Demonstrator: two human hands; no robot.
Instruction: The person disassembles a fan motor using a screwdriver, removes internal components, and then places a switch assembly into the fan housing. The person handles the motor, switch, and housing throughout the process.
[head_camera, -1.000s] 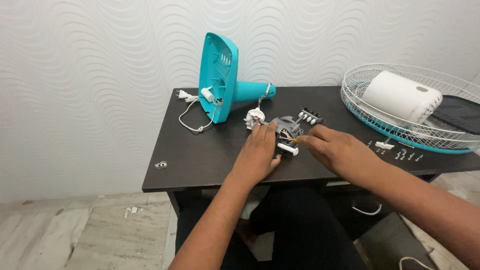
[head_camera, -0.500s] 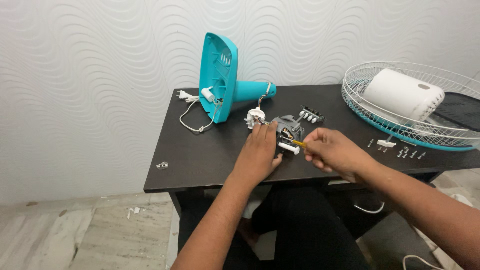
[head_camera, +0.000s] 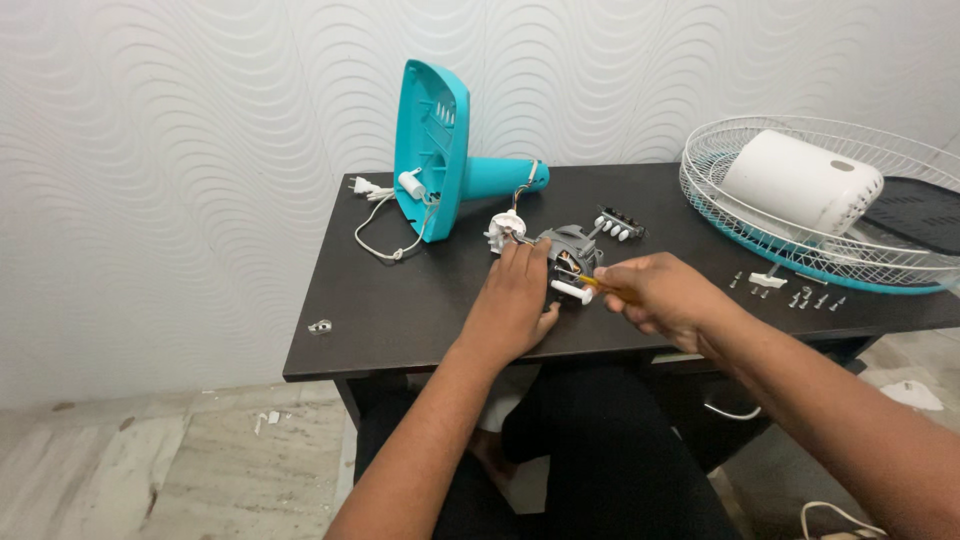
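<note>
Our left hand (head_camera: 515, 300) clamps grey fan motor (head_camera: 570, 255), fingers curled round it; right hand (head_camera: 662, 292) just beside motor, fingers closed on yellow screwdriver (head_camera: 598, 285); teal fan base (head_camera: 430, 150) behind motor.

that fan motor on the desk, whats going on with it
A person steadies the grey fan motor with the left hand and works at it with a yellow-handled tool in the right hand. The teal fan base lies tipped over behind; loose screws sit beside the wire guard.

Bright, even indoor light, soft shadows, sharp focus, slight wide-angle bending at edges
</note>
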